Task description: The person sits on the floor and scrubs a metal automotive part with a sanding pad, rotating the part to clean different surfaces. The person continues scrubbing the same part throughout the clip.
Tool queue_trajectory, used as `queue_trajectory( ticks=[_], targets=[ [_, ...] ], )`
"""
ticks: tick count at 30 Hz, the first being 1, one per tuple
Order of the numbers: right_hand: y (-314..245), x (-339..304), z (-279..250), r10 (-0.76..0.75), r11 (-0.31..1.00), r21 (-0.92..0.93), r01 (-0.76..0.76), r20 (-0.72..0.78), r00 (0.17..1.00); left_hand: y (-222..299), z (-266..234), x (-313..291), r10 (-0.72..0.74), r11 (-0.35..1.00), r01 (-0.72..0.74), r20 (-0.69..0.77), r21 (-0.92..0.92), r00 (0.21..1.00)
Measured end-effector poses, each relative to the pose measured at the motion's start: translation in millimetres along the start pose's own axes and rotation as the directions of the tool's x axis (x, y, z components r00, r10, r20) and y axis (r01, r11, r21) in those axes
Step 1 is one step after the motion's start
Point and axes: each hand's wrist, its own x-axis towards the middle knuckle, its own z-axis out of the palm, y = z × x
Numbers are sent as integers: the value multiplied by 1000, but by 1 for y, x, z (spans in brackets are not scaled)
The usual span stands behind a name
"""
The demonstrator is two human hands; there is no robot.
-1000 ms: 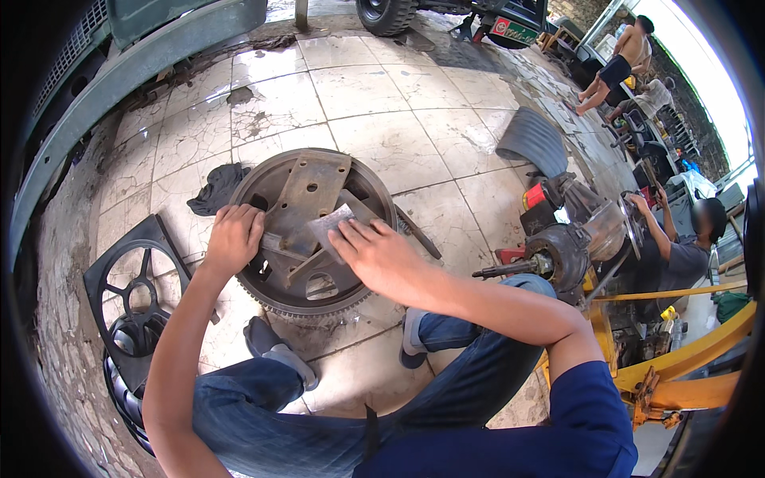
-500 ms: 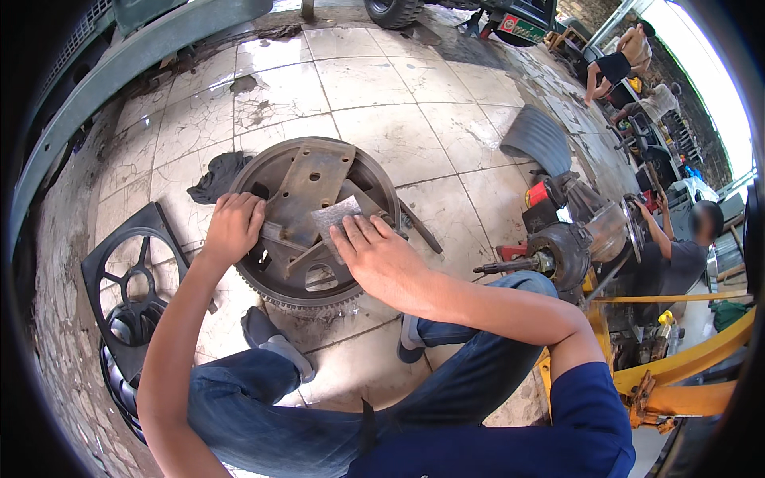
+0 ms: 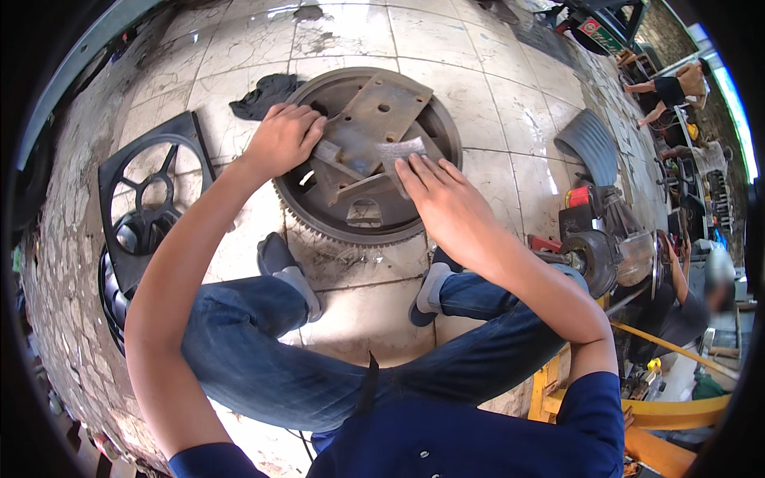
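A rusty metal bracket (image 3: 385, 108) with bolt holes lies on a large toothed flywheel (image 3: 360, 233), which rests flat on the tiled floor. At the bracket's left end, my left hand (image 3: 285, 139) is closed with its fingers curled over the edge; the fingertips are partly hidden. My right hand (image 3: 448, 201) holds a small grey sheet of sandpaper (image 3: 401, 151) under its fingers, against the bracket's right part. A dark cloth (image 3: 264, 97) lies beside the flywheel's far left rim.
On the left stands a black fan shroud (image 3: 158, 191). A curved ribbed sheet (image 3: 591, 145) and a greasy axle housing (image 3: 594, 259) are to the right, near a yellow metal frame (image 3: 677, 413). Other people (image 3: 677, 86) are at work on the far right.
The view has swung, so the flywheel and both hands appear higher and further right. My left hand stays on the bracket, and my right hand keeps the sandpaper against it.
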Motion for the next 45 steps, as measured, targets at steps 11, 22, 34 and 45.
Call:
queue_trajectory(
  ticks=[11,22,34,45],
  targets=[
    [5,1,14,7,1000,-8,-7,-42,999,-1,3,3,-6,1000,6,-16,20,1000],
    [24,6,12,121,977,171,-130,62,991,2,2,7,-16,1000,16,17,-11,1000],
    [6,-1,13,80,993,88,-78,-27,996,-2,0,2,-10,1000,10,18,15,1000],
    [7,6,29,77,978,197,-63,-64,995,1,-2,5,20,1000,-20,-31,-13,999]
  ],
)
